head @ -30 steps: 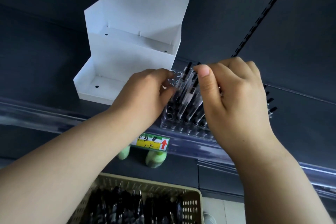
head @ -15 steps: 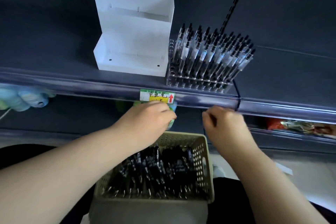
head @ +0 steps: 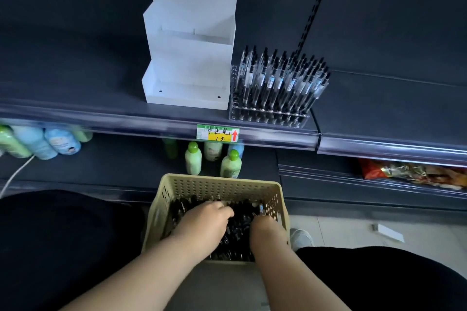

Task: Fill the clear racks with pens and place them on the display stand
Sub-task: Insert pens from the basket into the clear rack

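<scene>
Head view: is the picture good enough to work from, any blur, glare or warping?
Head view: dim, with the white display stand brightest and the filled rack sharp; the wide-angle lens bows the shelf edge; bottles at far left are smeared. Head view, lower half: pens in the basket merge into one dark mass.

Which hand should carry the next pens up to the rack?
Probably the right hand: both are in the basket, but it sits below the rack; the left hand is below the stand.
</scene>
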A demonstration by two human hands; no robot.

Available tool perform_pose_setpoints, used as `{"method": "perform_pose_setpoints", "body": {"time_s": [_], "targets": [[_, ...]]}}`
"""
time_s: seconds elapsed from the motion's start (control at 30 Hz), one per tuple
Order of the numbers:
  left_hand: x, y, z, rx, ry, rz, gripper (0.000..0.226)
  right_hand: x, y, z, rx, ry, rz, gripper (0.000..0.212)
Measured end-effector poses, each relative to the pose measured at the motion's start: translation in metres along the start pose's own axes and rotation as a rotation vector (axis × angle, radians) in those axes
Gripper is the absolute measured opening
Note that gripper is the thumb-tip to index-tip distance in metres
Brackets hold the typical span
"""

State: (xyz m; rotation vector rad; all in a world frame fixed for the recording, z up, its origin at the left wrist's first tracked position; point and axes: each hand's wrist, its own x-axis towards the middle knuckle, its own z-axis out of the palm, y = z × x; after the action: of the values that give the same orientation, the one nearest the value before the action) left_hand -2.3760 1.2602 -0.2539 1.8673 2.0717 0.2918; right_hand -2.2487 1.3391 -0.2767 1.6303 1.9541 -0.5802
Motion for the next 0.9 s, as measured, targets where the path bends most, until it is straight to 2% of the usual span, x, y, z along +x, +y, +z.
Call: {"method": "perform_pose_setpoints", "body": {"time_s": [0.2, 0.3, 0.4, 0.47, 0.53, 0.6, 0.73, 0.83, 0.9], "targets": [[-0.005, -0.008, 0.014, -0.396, 0.035, -0.35, 0.025, 0.0, 0.002, -0.006, 0.065, 0.021, 0.0, 0.035], [-0.002, -0.009, 0.014, -0.583, 0.042, -0.502, 0.021, -0.002, 0.006, -0.012, 0.213, 0.014, -0.032, 0.026], [0.001, -0.006, 0.018, -0.785, 0.026, -0.576, 0.024, -0.011, 0.006, -0.012, 0.442, -0.04, -0.122, 0.008], [0.001, 0.001, 0.022, -1.018, 0.021, -0.638, 0.026, -0.018, 0.002, -0.008, 0.528, -0.122, -0.219, 0.018], [0.002, 0.007, 0.025, -1.197, 0.035, -0.69, 0.025, -0.023, -0.003, -0.006, 0.575, -0.139, -0.294, 0.015], [0.003, 0.007, 0.027, -1.25, 0.065, -0.71, 0.02, -0.025, -0.004, -0.007, 0.574, -0.119, -0.321, 0.012], [0.004, 0.004, 0.02, -1.287, 0.121, -0.726, 0.012, -0.028, -0.002, -0.019, 0.504, -0.063, -0.341, 0.021], [0.006, 0.008, 0.006, -1.23, 0.182, -0.661, 0.014, -0.033, -0.003, -0.037, 0.476, 0.034, -0.376, 0.006], [0.006, 0.01, -0.009, -1.145, 0.23, -0.581, 0.016, -0.039, -0.006, -0.049, 0.513, 0.152, -0.404, 0.027]]}}
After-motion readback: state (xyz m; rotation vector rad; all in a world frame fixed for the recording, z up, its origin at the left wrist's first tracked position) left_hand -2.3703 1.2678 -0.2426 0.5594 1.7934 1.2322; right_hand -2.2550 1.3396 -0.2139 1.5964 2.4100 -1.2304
